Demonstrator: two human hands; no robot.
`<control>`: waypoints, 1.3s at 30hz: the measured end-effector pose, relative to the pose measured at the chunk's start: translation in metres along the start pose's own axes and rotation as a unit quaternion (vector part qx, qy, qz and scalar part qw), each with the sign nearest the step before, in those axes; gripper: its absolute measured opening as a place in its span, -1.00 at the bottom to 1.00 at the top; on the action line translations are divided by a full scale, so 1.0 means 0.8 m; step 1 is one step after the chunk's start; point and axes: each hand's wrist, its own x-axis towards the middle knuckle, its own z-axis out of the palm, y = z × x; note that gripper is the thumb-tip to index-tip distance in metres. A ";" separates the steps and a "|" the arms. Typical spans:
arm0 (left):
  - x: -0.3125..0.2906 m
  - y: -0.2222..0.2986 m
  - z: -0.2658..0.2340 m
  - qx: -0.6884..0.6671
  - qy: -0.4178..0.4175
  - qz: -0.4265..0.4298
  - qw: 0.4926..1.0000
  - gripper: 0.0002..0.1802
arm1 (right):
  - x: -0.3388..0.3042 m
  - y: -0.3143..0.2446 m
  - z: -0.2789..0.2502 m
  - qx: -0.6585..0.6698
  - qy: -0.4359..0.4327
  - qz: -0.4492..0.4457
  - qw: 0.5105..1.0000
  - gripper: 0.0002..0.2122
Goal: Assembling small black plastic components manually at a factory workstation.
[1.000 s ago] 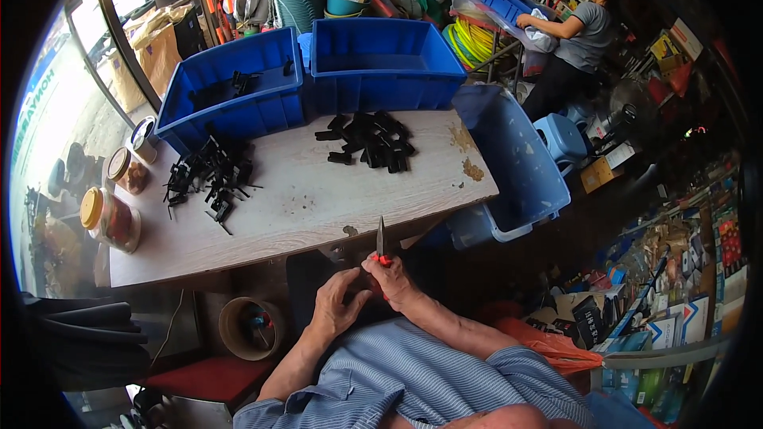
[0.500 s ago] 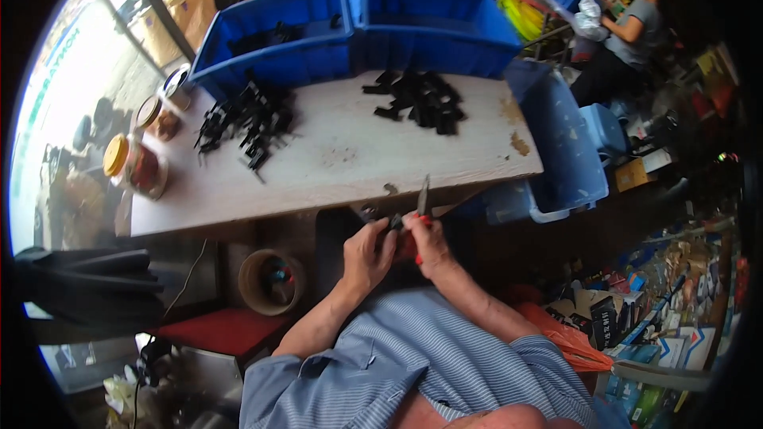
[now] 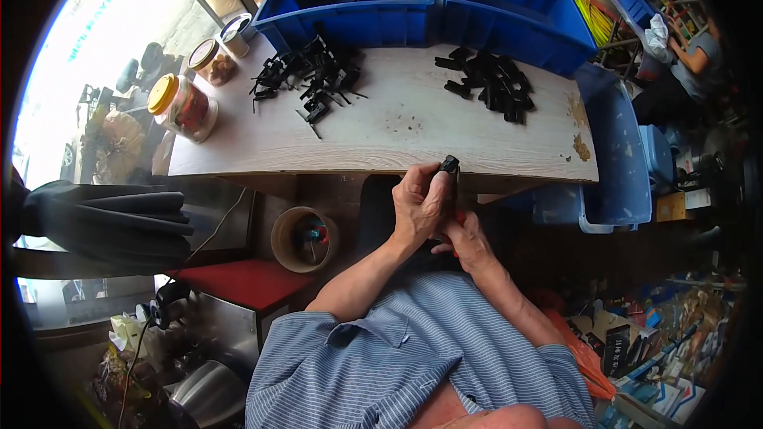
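My left hand (image 3: 418, 205) is closed on a small black plastic part (image 3: 450, 164), which sticks up past the thumb at the table's front edge. Just below and to the right, my right hand (image 3: 472, 245) is wrapped round the red-handled pliers (image 3: 461, 217); the left hand and the black part largely hide their jaws. On the white table (image 3: 381, 147) lie two piles of black parts. Those in the left pile (image 3: 319, 71) have thin prongs or wires sticking out; those in the right pile (image 3: 499, 83) look like plain blocks.
Two blue bins (image 3: 350, 20) (image 3: 517, 24) line the table's back, the left holding some black parts. Jars, one a yellow-lidded jar (image 3: 184, 109), stand at the left. A round bucket (image 3: 305, 240) sits below. A blue tub (image 3: 608, 151) is at the right; another person (image 3: 687, 71) sits beyond.
My view has shifted, so the table sits further right and higher. My left hand has raised the black part to the table edge; the pliers' jaws, earlier pointing up in plain sight, are now mostly hidden.
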 end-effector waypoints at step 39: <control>0.005 0.012 0.010 0.091 0.006 0.053 0.994 -0.83 | 0.000 -0.017 0.008 -0.038 0.004 -0.004 0.999 -0.70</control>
